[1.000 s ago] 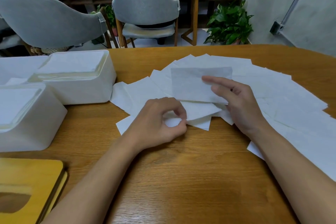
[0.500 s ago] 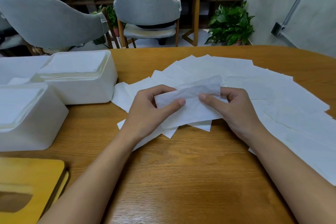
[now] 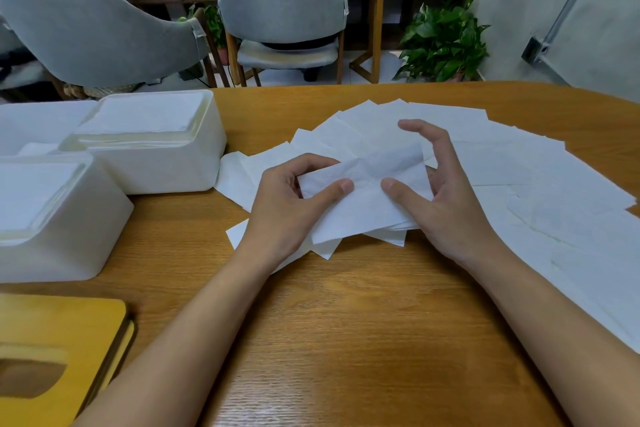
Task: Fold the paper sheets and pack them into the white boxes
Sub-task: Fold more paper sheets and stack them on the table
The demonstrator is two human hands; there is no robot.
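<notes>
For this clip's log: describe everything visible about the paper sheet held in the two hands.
The paper sheet is thin, white and tissue-like, wrinkled across its middle and faintly see-through along its upper edge. It is held tilted over the fanned loose sheets on the wooden table. The left hand pinches its left end, thumb on the front, fingers curled behind. The right hand holds its right end, thumb on the front, with the forefinger raised clear of it.

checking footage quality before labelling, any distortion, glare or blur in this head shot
Head view: wide-angle lens bows the far edge of the table; soft sheen on the wood near the bottom; diffuse light, faint shadows beside the left hand and right hand; the paper sheet they hold is sharp, creases visible.
</notes>
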